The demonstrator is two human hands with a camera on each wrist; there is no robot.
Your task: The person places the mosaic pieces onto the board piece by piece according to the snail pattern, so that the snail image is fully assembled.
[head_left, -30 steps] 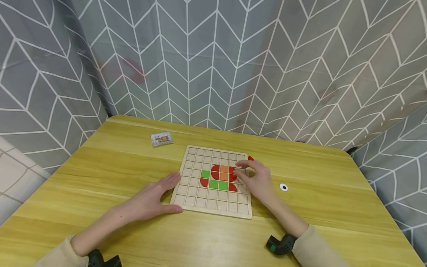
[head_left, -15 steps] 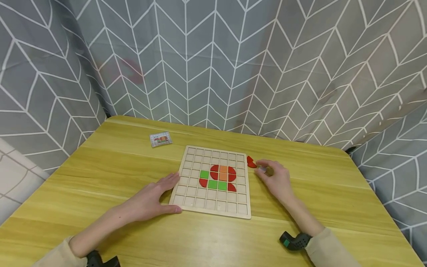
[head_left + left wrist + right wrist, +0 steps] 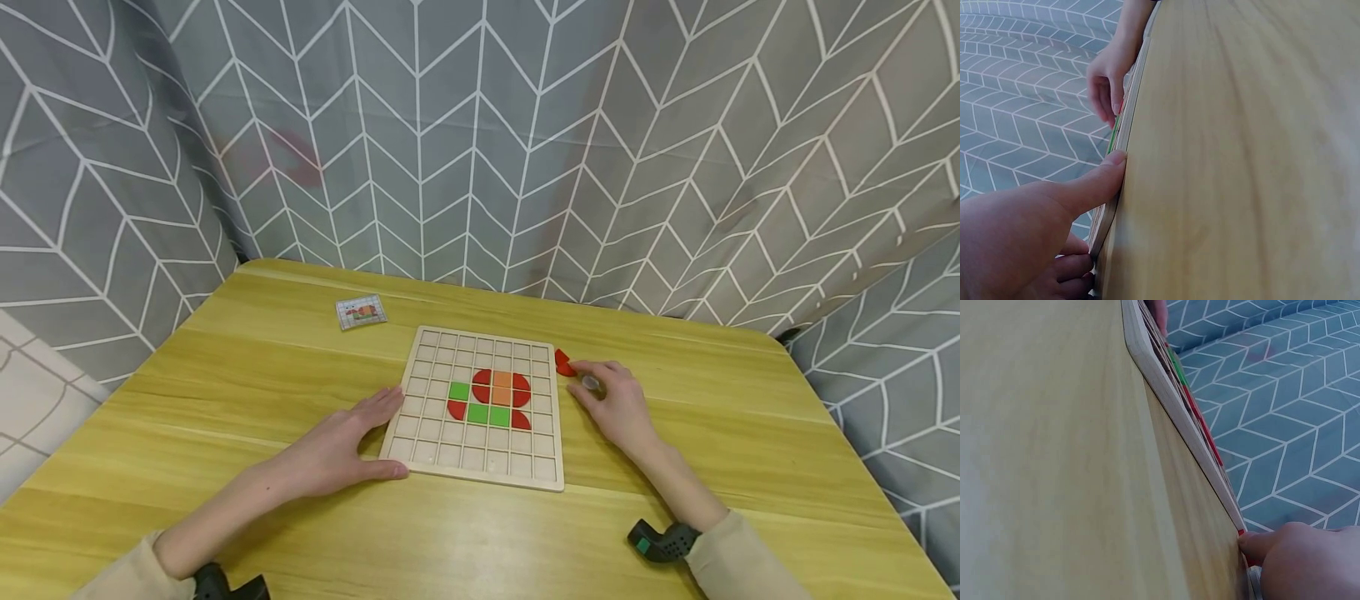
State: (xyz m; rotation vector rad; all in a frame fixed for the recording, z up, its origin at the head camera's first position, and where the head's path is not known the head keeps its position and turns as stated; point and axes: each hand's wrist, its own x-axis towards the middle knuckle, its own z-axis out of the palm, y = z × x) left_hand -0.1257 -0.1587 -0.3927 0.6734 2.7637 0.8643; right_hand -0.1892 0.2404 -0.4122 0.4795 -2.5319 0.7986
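Observation:
A wooden grid board (image 3: 442, 454) lies on the table. Green squares (image 3: 477, 413), orange squares (image 3: 502, 380) and red curved pieces (image 3: 521, 382) sit in its cells. My left hand (image 3: 337, 450) rests at the board's left edge, thumb at the near corner and fingers extended along the side. Beyond the right edge, my right hand (image 3: 618, 408) reaches loose red pieces (image 3: 563, 364); a fingertip touches one, while index finger and thumb stand apart. Under that hand shows a small pale round piece (image 3: 591, 382), partly hidden.
A small picture card (image 3: 362, 312) with a coloured pattern lies behind the board to the left. The yellow wood-grain table (image 3: 480, 542) ends at a grey patterned curtain (image 3: 465, 150) at the back.
My right hand has left the board's red pieces and moved right to the loose red pieces beside it, then edged slightly left. My left hand has stayed at the board's edge.

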